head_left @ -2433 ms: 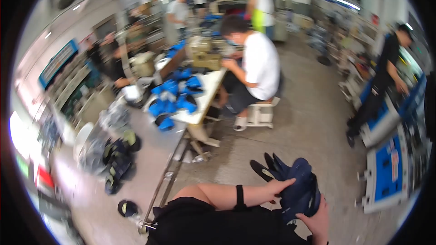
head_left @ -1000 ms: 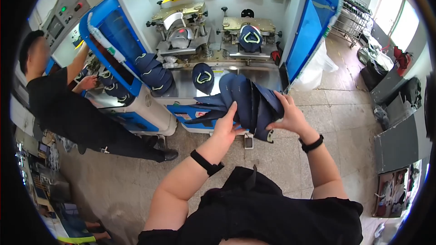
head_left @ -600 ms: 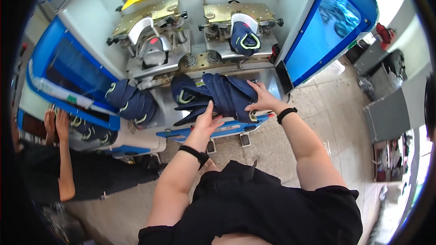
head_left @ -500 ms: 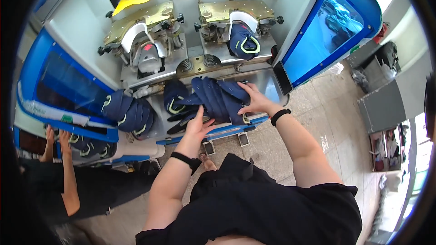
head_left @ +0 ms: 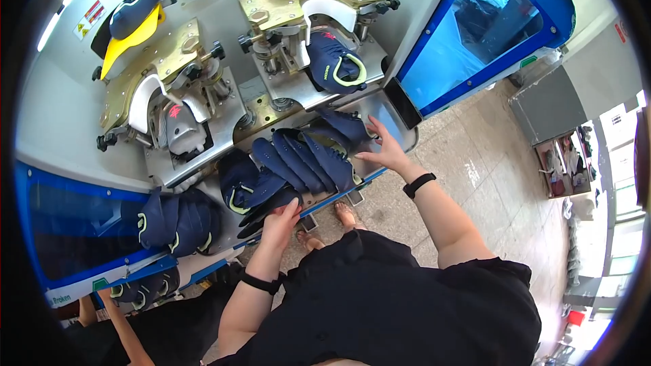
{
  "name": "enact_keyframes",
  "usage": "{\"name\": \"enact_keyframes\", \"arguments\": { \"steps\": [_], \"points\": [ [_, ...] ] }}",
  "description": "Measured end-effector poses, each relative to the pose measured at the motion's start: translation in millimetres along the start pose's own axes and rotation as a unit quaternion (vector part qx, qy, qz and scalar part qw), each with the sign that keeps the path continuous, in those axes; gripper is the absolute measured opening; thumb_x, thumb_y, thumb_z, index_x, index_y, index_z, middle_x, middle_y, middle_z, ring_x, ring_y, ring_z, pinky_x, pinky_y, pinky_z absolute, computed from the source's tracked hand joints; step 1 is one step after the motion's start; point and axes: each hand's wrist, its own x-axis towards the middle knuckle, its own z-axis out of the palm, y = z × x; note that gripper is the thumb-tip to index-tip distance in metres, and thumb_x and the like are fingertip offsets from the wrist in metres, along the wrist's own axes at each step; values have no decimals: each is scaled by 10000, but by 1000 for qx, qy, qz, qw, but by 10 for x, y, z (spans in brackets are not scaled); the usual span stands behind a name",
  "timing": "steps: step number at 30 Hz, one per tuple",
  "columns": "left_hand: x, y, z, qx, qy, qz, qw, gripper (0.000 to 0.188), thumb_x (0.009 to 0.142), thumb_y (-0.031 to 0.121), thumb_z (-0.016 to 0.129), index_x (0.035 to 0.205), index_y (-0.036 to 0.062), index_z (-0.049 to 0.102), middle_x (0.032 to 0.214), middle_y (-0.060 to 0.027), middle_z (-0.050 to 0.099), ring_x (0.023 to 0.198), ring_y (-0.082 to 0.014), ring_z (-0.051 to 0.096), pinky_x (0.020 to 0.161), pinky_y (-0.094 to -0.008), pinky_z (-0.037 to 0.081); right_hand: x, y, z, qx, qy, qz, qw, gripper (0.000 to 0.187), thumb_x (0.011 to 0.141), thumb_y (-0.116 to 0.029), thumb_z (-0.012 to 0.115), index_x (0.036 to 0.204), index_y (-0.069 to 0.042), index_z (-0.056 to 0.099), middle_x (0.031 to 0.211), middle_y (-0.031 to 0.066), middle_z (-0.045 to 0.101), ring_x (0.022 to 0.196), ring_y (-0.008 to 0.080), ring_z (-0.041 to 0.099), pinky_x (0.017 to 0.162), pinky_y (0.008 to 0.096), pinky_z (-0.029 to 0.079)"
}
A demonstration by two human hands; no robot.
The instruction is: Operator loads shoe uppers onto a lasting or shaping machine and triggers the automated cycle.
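A row of navy shoe uppers with pale green collar edges lies on the metal tray before me. At its right end, one upper sits apart from the others, turned at an angle. My right hand is at that upper's end, thumb and fingers spread around it. My left hand rests by the near left edge of the row, beside black flat pieces; its fingers are stretched out, partly hidden. Another navy upper is fitted on the right-hand machine form.
The left machine form is bare metal. Brass-coloured clamp plates stand behind both forms. Blue-framed doors flank me, left and right. More uppers are piled left. A co-worker's arm shows at lower left.
My view has shifted, bringing the machine closer. The rightmost upper has come away from the row beside my right hand. My left hand has moved down toward the near edge of the row.
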Motion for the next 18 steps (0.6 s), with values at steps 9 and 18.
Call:
{"name": "enact_keyframes", "arguments": {
  "steps": [9, 18],
  "points": [
    [-315, 263, -126, 232, -22, -55, 971, 368, 911, 378, 714, 967, 14, 716, 836, -28, 672, 755, -95, 619, 675, -217, 477, 171, -171, -243, 1, 78, -28, 997, 601, 792, -211, 770, 1330, -64, 546, 1160, 112, 628, 894, 224, 616, 781, 321, 527],
    [-634, 974, 649, 258, -135, 63, 955, 323, 1003, 238, 584, 832, -14, 691, 895, -82, 713, 784, -122, 658, 715, -251, 526, 730, -1074, -570, -109, 154, -292, 938, 428, 786, -285, 782, 1131, -114, 593, 1136, 76, 615, 884, 286, 649, 775, 389, 526]
  ]
}}
